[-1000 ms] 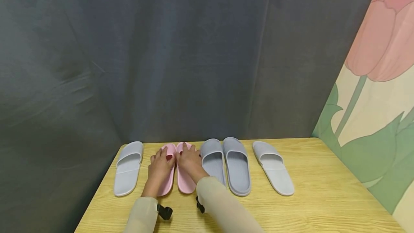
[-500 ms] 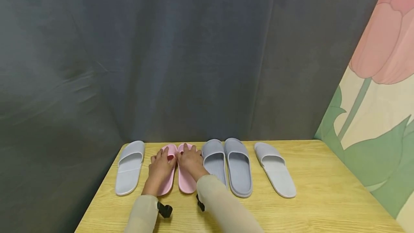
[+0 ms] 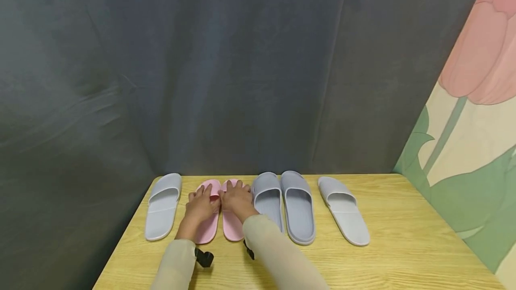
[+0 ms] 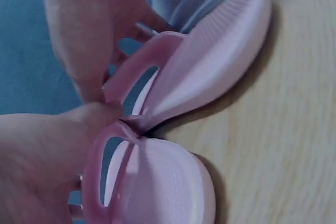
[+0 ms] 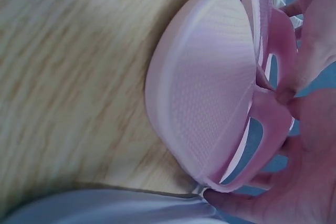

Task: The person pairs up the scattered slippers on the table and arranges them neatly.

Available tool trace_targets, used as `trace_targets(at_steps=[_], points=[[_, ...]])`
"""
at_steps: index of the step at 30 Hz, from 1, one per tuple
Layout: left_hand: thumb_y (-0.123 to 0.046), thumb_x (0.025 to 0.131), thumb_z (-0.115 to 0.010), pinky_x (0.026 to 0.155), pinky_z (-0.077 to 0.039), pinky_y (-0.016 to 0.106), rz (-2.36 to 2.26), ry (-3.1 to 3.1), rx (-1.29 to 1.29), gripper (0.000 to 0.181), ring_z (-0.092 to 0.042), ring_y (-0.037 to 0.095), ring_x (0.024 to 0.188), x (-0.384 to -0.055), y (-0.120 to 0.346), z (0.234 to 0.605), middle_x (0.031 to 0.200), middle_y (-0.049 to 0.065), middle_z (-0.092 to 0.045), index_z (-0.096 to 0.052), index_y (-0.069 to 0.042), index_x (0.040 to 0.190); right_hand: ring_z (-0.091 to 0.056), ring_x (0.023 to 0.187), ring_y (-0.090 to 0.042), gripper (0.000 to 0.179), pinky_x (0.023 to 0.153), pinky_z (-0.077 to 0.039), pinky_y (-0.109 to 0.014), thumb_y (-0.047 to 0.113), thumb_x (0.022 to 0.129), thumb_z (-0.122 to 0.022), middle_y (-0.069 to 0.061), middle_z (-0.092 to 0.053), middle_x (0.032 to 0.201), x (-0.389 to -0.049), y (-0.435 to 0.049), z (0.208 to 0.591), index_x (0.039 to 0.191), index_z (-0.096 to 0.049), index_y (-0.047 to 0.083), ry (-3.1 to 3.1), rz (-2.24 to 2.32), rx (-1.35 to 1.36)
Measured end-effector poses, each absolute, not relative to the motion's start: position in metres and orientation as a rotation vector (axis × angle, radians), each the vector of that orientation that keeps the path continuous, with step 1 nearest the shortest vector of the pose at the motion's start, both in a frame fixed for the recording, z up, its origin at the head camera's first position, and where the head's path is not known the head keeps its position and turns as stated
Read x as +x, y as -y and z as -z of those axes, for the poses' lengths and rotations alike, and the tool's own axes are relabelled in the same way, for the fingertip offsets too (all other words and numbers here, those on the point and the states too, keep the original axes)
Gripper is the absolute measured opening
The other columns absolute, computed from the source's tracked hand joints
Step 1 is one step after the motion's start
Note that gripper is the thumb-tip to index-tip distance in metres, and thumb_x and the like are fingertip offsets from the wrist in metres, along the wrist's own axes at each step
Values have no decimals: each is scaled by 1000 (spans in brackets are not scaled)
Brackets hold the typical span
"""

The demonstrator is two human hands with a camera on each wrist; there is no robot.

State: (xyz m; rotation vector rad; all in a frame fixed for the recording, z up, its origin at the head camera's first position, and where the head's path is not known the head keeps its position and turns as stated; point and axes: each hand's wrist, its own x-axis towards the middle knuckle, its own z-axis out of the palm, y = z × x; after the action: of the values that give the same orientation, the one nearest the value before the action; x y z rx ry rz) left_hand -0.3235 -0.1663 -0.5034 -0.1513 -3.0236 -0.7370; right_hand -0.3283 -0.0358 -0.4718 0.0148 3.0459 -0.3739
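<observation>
In the head view two pink slippers stand side by side on the wooden table, toes toward the dark curtain. My left hand grips the left pink slipper across its strap, thumb on the inner side. Across the strap of the right pink slipper my right hand holds on likewise, fingers spread. The two thumbs come together where the straps meet, as the left wrist view shows on the strap of the right one. Both hands hide much of the straps. In the right wrist view a fingertip touches the outer strap edge beside a grey slipper.
Right of the pink pair stand two blue-grey slippers, close together. A pale grey slipper lies at the far left, and a matching one lies angled at the right. The curtain hangs behind the table.
The head view has shifted slightly. Both hands stay on the pink slippers, which keep nearly the same place on the table.
</observation>
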Motion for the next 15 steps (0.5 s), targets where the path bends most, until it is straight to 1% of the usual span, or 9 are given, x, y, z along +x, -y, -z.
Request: trace_targets(at_steps=[5, 9, 11, 15], points=[[-37, 100, -60, 98, -37, 72, 682, 3001, -149, 66, -38, 57, 129, -323, 163, 499, 153, 32, -38, -42, -1, 151, -52, 117, -42, 59, 83, -52, -50, 56, 103, -44, -17, -52, 136, -333, 33, 472, 151, -49, 22, -3055, 364, -9], [-39, 99, -61, 98, -38, 70, 637, 3001, -146, 67, -38, 55, 129, -327, 161, 499, 153, 30, -39, -42, -1, 151, -53, 119, -41, 60, 85, -52, -50, 57, 102, -45, -17, -52, 137, -336, 29, 471, 151, -49, 24, -3063, 357, -41], [-40, 99, -61, 99, -38, 70, 626, 3009, -142, 68, -37, 53, 130, -328, 160, 500, 154, 28, -39, -41, -3, 152, -53, 120, -41, 60, 86, -52, -50, 57, 101, -46, -17, -52, 138, -335, 26, 470, 150, -49, 23, -3063, 352, -61], [-42, 100, -61, 100, -36, 72, 617, 3036, -135, 69, -36, 53, 132, -326, 162, 499, 154, 29, -38, -40, -3, 152, -55, 119, -40, 58, 90, -51, -51, 55, 100, -51, -17, -56, 134, -333, 21, 465, 145, -55, 19, -3070, 351, -111]])
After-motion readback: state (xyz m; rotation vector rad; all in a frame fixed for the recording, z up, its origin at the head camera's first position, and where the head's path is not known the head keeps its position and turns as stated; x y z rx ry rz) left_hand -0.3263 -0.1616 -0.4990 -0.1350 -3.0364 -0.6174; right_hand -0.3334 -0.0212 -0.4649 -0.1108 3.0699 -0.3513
